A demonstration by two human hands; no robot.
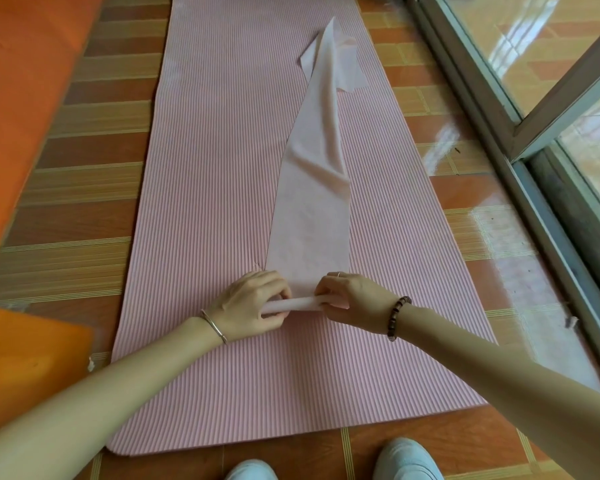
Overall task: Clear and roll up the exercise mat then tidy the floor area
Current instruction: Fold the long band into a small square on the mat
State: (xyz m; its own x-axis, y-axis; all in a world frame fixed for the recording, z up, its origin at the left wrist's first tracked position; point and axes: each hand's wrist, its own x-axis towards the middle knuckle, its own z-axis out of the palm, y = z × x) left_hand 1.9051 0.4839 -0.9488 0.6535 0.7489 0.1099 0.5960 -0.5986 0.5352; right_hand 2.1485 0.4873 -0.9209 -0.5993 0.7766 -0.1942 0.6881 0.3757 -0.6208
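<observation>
A ribbed pink exercise mat (205,202) lies flat on the tiled floor, running away from me. Along it stretches a long pale pink elastic band (309,202), twisted and folded over at its far end. The band's near end is rolled into a small tube (297,304). My left hand (253,303) grips the tube's left end with curled fingers. My right hand (354,299) pinches its right end. Both hands sit low over the mat's near half.
An orange wall or panel (25,81) borders the floor on the left, and an orange object (25,368) sits at my near left. A sliding glass door with a metal track (520,161) runs along the right. My white shoes (406,459) stand at the mat's near edge.
</observation>
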